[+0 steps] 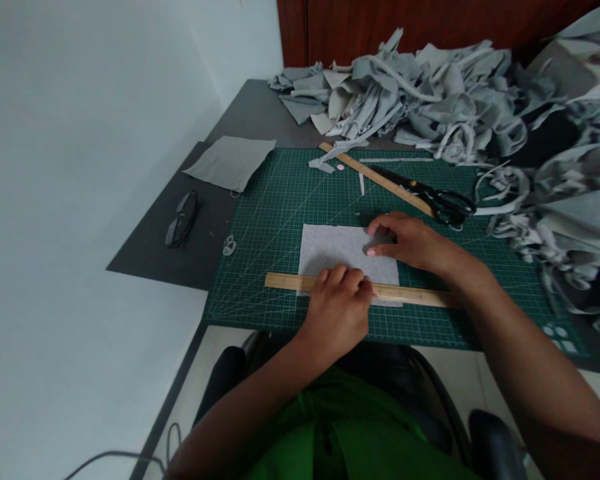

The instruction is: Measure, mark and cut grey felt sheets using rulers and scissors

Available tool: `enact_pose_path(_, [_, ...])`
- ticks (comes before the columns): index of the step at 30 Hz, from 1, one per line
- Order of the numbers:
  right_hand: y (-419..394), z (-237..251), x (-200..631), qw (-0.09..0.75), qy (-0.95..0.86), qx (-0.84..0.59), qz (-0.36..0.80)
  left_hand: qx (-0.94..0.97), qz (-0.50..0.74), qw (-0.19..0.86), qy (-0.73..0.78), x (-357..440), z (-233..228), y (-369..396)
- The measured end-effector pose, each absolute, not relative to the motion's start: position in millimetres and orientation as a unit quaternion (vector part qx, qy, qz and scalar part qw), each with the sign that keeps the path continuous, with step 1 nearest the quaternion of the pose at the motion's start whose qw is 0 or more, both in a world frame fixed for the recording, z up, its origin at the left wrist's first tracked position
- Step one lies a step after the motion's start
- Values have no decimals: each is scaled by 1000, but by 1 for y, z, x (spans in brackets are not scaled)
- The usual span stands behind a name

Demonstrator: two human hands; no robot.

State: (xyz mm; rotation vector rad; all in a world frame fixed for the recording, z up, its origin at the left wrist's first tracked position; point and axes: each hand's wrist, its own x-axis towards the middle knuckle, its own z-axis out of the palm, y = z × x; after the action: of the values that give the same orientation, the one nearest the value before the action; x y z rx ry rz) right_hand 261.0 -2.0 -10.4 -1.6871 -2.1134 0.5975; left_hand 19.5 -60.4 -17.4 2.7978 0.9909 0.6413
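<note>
the grey felt square [337,257] lies flat on the green cutting mat [280,207] near the desk's front edge. the left hand [337,310], fingers curled, presses a wooden ruler [415,294] across it. the right hand [405,240] rests fingertips flat, gripping nothing. this looks like measuring; marking needs the ruler steady.

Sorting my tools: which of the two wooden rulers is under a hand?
The near ruler, lying across the grey felt piece, pressed by the left hand. The far ruler lies untouched beside the scissors.

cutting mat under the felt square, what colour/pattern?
Dark green rectangular cutting mat with a pale printed grid; head view shows it best.
</note>
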Motion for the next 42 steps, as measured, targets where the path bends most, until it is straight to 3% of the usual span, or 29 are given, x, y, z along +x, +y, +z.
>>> enact_pose_path(12, [-1, -16, 263, 183, -747, -609, 195, 925, 190, 10, 330, 21, -16, -70])
enact_pose_path(21, [-1, -19, 265, 186, -753, -599, 199, 932, 166, 60, 317, 18, -13, -68])
enact_pose_path(42, [-3, -16, 264, 191, -751, -602, 194, 930, 163, 62, 323, 18, -13, -67])
